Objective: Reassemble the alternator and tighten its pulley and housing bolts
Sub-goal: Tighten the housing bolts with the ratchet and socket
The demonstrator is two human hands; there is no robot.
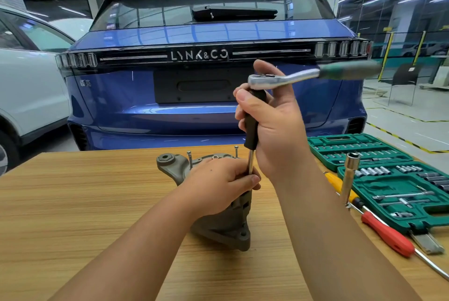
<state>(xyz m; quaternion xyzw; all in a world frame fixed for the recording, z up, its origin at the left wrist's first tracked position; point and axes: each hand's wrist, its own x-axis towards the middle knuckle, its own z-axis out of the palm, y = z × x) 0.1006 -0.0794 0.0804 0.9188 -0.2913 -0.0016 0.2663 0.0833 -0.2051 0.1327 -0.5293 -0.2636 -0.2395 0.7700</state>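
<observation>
Blue car [213, 96] behind wooden table [73, 203] — white car [26, 86] left.

At the centre of the frame a dull grey alternator [218, 225] sat on a light wooden table [73, 203] patterned with fine horizontal grain. Above it a bright chrome ratchet [279, 80] carried a dark green handle, mounted on a driver [251, 128] with a black grip and silver shaft. At the right edge lay a green socket case [398, 186] filled with silver sockets, a red-handled screwdriver [386, 233] and a yellow-handled one [340, 185], while a glossy blue car [206, 111] with silver lettering and a white car [29, 86] filled the upper frame.
</observation>
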